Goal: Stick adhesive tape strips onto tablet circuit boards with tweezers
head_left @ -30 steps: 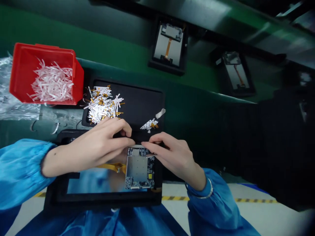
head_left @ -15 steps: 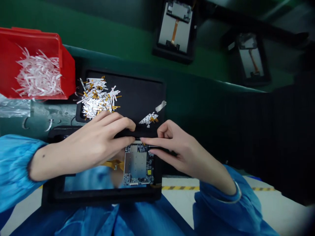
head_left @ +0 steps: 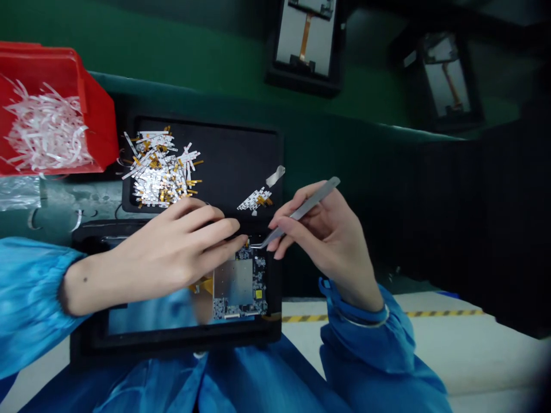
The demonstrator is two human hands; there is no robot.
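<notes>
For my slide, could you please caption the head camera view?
Steel tweezers in the right hand reach a dark circuit board beside the left hand.

Green bench surface (head_left: 172, 51) | pale floor (head_left: 451, 344) | yellow-black hazard tape (head_left: 443, 313)

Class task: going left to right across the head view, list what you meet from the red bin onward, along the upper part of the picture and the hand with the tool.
red plastic bin → heap of cut foil-and-amber strips → smaller heap of the same strips → steel tweezers in the right hand → framed panel with amber ribbon cable
</notes>
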